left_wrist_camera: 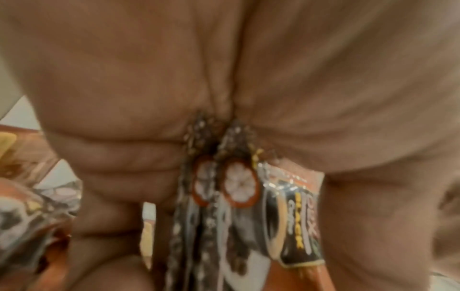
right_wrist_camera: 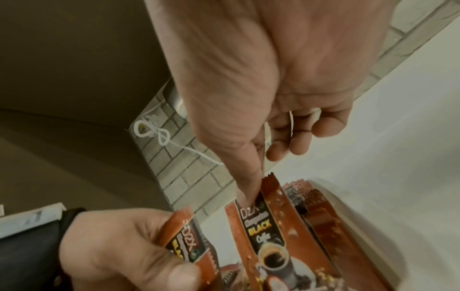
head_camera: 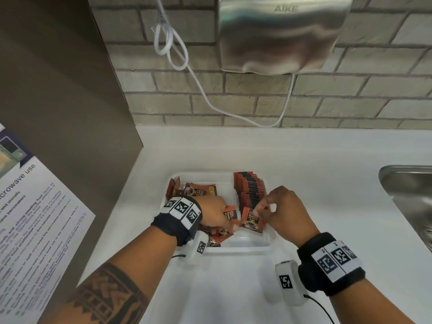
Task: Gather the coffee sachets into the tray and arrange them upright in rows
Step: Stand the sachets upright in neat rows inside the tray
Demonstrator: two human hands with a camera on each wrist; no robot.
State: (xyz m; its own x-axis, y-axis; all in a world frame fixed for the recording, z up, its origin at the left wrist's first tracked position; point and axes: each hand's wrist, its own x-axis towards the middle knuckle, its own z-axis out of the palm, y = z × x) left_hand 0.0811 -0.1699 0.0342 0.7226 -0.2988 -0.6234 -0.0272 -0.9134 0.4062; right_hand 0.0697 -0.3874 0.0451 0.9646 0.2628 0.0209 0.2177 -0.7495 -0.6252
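A clear plastic tray sits on the white counter. An upright row of orange-and-black coffee sachets leans along its right side. Loose sachets lie at its back left. My left hand grips a small bunch of sachets, seen close up in the left wrist view. My right hand pinches the top edge of one sachet between thumb and forefinger, holding it upright just in front of the row.
A steel sink lies at the right edge of the counter. A hand dryer with a white cable hangs on the brick wall. A brown panel and a printed notice stand to the left.
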